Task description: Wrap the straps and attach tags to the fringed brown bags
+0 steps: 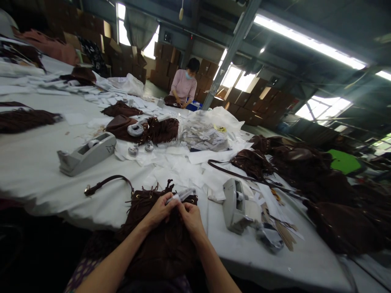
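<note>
A dark brown handbag with gold eyelets lies on my lap against the table edge, its strap stretched out to the left on the white cover. Over the bag's upper edge, my left hand pinches a whitish translucent plastic strip. Close beside it, my right hand is closed with fingertips at the same strip. Whether the strip is wrapped round part of the bag is hidden by my fingers.
Grey tape dispensers stand left and right of the bag. Further off lie a heap of small white packets and another fringed bag. Brown bags pile up at right. A co-worker stands across the table.
</note>
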Demonstrator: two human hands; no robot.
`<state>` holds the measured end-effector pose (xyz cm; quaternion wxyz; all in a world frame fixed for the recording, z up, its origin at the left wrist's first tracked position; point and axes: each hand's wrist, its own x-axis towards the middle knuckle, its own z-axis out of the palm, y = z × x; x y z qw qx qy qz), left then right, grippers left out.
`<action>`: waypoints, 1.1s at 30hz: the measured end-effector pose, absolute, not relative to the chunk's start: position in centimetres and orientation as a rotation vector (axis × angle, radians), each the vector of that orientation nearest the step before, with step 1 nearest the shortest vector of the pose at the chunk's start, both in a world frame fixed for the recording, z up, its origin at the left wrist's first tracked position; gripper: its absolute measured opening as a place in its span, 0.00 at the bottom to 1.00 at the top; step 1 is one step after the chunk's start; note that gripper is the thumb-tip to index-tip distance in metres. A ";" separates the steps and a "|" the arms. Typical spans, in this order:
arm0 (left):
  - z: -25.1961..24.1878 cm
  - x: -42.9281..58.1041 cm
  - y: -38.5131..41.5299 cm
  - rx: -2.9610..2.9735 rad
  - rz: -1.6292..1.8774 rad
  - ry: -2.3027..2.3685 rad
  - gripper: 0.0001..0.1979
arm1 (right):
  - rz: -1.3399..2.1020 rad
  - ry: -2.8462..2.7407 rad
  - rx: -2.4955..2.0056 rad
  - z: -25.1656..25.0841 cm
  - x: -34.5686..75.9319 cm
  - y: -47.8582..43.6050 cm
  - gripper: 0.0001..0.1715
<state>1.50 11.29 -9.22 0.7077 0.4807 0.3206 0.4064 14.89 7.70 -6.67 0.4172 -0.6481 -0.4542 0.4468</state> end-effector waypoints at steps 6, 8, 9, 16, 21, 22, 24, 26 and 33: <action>-9.0 1.2 11.6 0.752 0.922 0.689 0.19 | 1.261 -0.975 -1.401 -6.9 13.1 8.3 0.21; -9.0 1.2 11.6 0.691 0.937 0.674 0.19 | 1.277 -0.966 -1.370 -6.8 12.8 8.5 0.20; -9.0 1.1 11.6 0.673 0.940 0.670 0.20 | 1.279 -0.959 -1.359 -6.8 12.7 8.5 0.20; -9.2 1.0 11.6 0.632 0.903 0.647 0.21 | 1.216 -0.881 -1.354 -6.5 12.0 8.5 0.20; -9.4 0.6 11.6 0.603 0.832 0.621 0.21 | 0.931 -1.080 -1.580 -5.9 11.8 8.4 0.19; -9.4 0.6 11.6 0.598 0.827 0.621 0.21 | 0.827 -1.154 -1.639 -5.8 12.0 8.3 0.18; -9.3 0.6 11.6 0.590 0.829 0.628 0.21 | 0.633 -1.309 -1.706 -5.7 12.3 8.3 0.17; -9.2 0.6 11.7 0.584 0.829 0.633 0.20 | 0.505 -1.459 -1.704 -5.6 12.7 8.4 0.14; -9.1 0.5 11.9 0.568 0.805 0.643 0.22 | 0.142 -2.036 -1.649 -5.3 14.1 9.4 0.08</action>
